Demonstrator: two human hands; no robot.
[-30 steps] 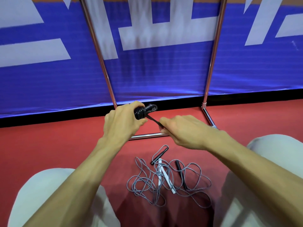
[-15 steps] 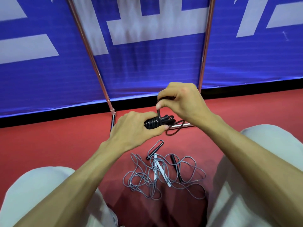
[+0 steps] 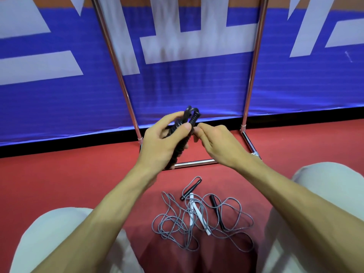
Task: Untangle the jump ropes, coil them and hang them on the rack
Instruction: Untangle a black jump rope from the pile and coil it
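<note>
Progress: black rope (image 3: 180, 141) coiled, gripped in left hand (image 3: 161, 144), right hand (image 3: 218, 144) pinching its end | grey ropes (image 3: 173, 221) tangled on near floor (image 3: 78, 174) | far rack (image 3: 254, 75): no rope seen hung.

A sports hall, by the look of it: red rubbery floor (image 3: 59, 184), a big blue banner (image 3: 197, 91) with white lettering along the wall, a metal rack (image 3: 254, 62), and jump ropes (image 3: 201, 215) lying about.

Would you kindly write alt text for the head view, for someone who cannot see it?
A person's left hand grips a coiled black jump rope while the right hand pinches its cord. Tangled grey ropes with black and white handles lie on red floor before a chrome rack.
</note>
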